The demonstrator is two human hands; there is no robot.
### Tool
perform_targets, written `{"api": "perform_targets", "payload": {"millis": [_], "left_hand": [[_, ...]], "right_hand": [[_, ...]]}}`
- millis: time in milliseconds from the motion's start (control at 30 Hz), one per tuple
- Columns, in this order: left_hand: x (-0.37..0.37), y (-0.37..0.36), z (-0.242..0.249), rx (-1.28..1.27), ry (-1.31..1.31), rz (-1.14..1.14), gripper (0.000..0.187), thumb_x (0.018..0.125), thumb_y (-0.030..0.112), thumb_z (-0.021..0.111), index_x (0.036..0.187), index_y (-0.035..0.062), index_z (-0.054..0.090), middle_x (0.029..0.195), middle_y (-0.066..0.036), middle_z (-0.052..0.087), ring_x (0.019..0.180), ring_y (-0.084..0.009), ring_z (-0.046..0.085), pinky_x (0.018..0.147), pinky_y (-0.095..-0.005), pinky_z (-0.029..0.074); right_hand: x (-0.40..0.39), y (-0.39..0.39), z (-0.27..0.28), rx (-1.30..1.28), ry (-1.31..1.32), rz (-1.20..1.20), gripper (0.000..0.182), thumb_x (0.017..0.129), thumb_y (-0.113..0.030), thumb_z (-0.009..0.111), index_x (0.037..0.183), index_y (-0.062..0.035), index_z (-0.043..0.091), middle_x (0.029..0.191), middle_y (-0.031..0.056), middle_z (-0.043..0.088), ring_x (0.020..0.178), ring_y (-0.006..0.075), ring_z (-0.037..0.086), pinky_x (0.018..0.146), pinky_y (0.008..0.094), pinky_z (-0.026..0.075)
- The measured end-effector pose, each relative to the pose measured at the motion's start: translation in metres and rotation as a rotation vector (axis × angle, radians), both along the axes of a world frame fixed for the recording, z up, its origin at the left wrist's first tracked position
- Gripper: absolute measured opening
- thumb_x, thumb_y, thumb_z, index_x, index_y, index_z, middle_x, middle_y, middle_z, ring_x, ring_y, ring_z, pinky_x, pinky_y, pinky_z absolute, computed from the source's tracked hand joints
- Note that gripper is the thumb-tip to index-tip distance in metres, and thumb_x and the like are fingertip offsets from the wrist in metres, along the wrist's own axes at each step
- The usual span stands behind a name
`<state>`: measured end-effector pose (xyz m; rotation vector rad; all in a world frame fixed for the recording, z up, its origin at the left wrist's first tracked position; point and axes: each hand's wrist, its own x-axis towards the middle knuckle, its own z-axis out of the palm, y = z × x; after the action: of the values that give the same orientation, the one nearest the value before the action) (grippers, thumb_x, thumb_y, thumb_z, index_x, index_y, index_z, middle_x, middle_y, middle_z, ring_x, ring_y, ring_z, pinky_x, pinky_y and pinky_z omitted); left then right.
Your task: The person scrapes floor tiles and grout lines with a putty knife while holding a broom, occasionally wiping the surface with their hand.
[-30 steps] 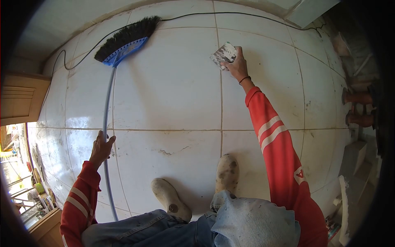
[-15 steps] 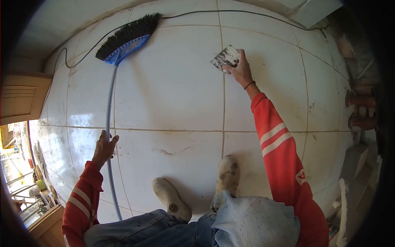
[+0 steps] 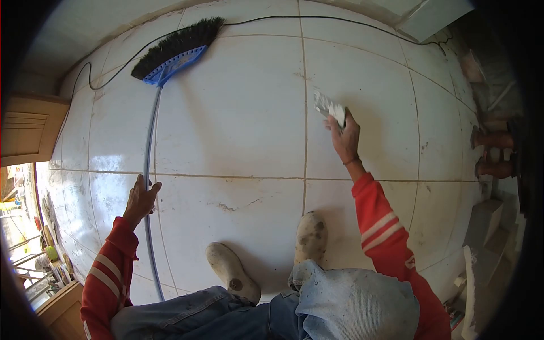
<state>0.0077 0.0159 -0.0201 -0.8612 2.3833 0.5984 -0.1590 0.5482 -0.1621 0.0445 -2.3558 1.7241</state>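
Floor of large glossy white tiles with brown grout lines, seen from above. Right hand clenched on a flat metal scraper blade smeared with white and grey residue, held just right of the long grout line running near to far; blade edge at or just above the tile, contact not resolvable. Left hand wrapped around the thin pale-blue broom handle, at the left, just near of the cross grout line. Handle runs far from the hand up to a blue plastic broom head with black bristles, lying on the far-left tile; near end of handle passes under the left red sleeve with white stripes.

Around: thin black cable curving along the far edge of the floor, touching the bristle tips, then dropping down the far-left side. Two mud-stained white rubber boots planted on the near tiles, between the two arms; blue denim knees directly below. Wooden cabinet corner at far left. Two brown turned posts at the right edge, pale blocks and rubble near them. Brownish stain streak on the near tile, between the left hand and the boots.

Nothing lying between scraper and broom head; open tile there.
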Motion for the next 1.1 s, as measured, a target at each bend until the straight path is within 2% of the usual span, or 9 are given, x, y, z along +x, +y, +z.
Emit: {"api": "perform_targets", "payload": {"millis": [67, 133, 167, 333, 433, 633, 767, 933, 1100], "left_hand": [[0.004, 0.0, -0.002, -0.01, 0.029, -0.005, 0.06, 0.102, 0.043, 0.067, 0.129, -0.0082, 0.05, 0.098, -0.025, 0.068, 0.066, -0.0289, 0.071, 0.055, -0.04, 0.061], [0.003, 0.002, 0.0, -0.017, 0.068, -0.018, 0.063, 0.102, 0.043, 0.067, 0.132, -0.0089, 0.05, 0.098, -0.024, 0.069, 0.066, -0.0287, 0.071, 0.055, -0.0398, 0.061], [0.002, 0.003, 0.001, -0.005, 0.043, -0.009, 0.064, 0.102, 0.043, 0.067, 0.134, -0.0096, 0.049, 0.099, -0.024, 0.069, 0.067, -0.0285, 0.071, 0.054, -0.04, 0.061], [0.002, 0.001, -0.004, 0.025, 0.036, -0.011, 0.068, 0.103, 0.044, 0.066, 0.138, -0.0114, 0.046, 0.1, -0.025, 0.069, 0.069, -0.0282, 0.073, 0.053, -0.0414, 0.062], [-0.002, -0.001, 0.0, 0.022, 0.012, -0.008, 0.069, 0.103, 0.044, 0.066, 0.139, -0.0118, 0.045, 0.1, -0.025, 0.069, 0.069, -0.0286, 0.073, 0.054, -0.0417, 0.062], [0.007, -0.006, 0.001, -0.012, 0.073, -0.032, 0.062, 0.103, 0.043, 0.066, 0.13, -0.0092, 0.05, 0.098, -0.025, 0.07, 0.069, -0.0297, 0.073, 0.054, -0.0418, 0.061], [0.005, -0.006, -0.002, 0.022, 0.006, -0.042, 0.061, 0.102, 0.043, 0.066, 0.129, -0.009, 0.05, 0.101, -0.027, 0.07, 0.07, -0.0309, 0.073, 0.055, -0.0431, 0.062], [0.004, 0.0, 0.005, 0.008, 0.04, -0.019, 0.059, 0.102, 0.043, 0.067, 0.127, -0.0082, 0.051, 0.099, -0.026, 0.069, 0.07, -0.032, 0.073, 0.056, -0.0433, 0.063], [0.007, -0.01, -0.009, 0.032, -0.013, -0.039, 0.069, 0.102, 0.044, 0.067, 0.138, -0.0116, 0.047, 0.111, -0.03, 0.069, 0.075, -0.0335, 0.075, 0.057, -0.043, 0.064]], "right_hand": [[0.049, 0.01, 0.013, 0.47, 0.045, 0.1, 0.014, 0.095, -0.004, 0.071, 0.105, -0.0009, 0.062, 0.084, 0.0131, 0.07, 0.072, 0.0289, 0.072, 0.065, 0.0429, 0.054], [0.094, 0.006, 0.0, 0.478, 0.007, 0.212, 0.026, 0.088, 0.0, 0.071, 0.114, -0.0032, 0.065, 0.089, 0.013, 0.069, 0.078, 0.0346, 0.068, 0.069, 0.0472, 0.051], [0.114, 0.004, -0.002, 0.541, -0.042, 0.259, 0.04, 0.084, 0.002, 0.071, 0.122, -0.0066, 0.064, 0.102, 0.0153, 0.071, 0.093, 0.0399, 0.068, 0.078, 0.0484, 0.054], [0.141, -0.028, 0.02, 0.796, -0.048, 0.28, 0.061, 0.087, -0.002, 0.073, 0.146, -0.0073, 0.055, 0.137, 0.0185, 0.064, 0.129, 0.0388, 0.058, 0.104, 0.0498, 0.05], [0.148, -0.042, 0.018, 0.855, -0.035, 0.274, 0.063, 0.092, -0.007, 0.071, 0.152, -0.0031, 0.051, 0.15, 0.0189, 0.058, 0.136, 0.0362, 0.054, 0.11, 0.0509, 0.045], [0.167, -0.047, -0.014, 0.907, 0.086, 0.243, 0.05, 0.099, -0.008, 0.06, 0.149, -0.0021, 0.055, 0.157, 0.0192, 0.054, 0.138, 0.0352, 0.053, 0.117, 0.0506, 0.038], [0.126, -0.05, -0.011, 0.881, 0.07, 0.23, 0.05, 0.099, -0.006, 0.059, 0.149, -0.0028, 0.056, 0.156, 0.0171, 0.056, 0.138, 0.0335, 0.054, 0.119, 0.0518, 0.035], [0.145, -0.054, -0.013, 0.976, 0.004, 0.238, 0.047, 0.1, -0.01, 0.06, 0.147, -0.0037, 0.057, 0.153, 0.015, 0.059, 0.139, 0.0317, 0.052, 0.12, 0.0555, 0.032], [0.113, -0.062, -0.019, 0.983, 0.062, 0.166, 0.049, 0.099, -0.011, 0.062, 0.147, -0.0042, 0.057, 0.154, 0.0147, 0.059, 0.142, 0.0313, 0.05, 0.121, 0.0588, 0.031]]}}
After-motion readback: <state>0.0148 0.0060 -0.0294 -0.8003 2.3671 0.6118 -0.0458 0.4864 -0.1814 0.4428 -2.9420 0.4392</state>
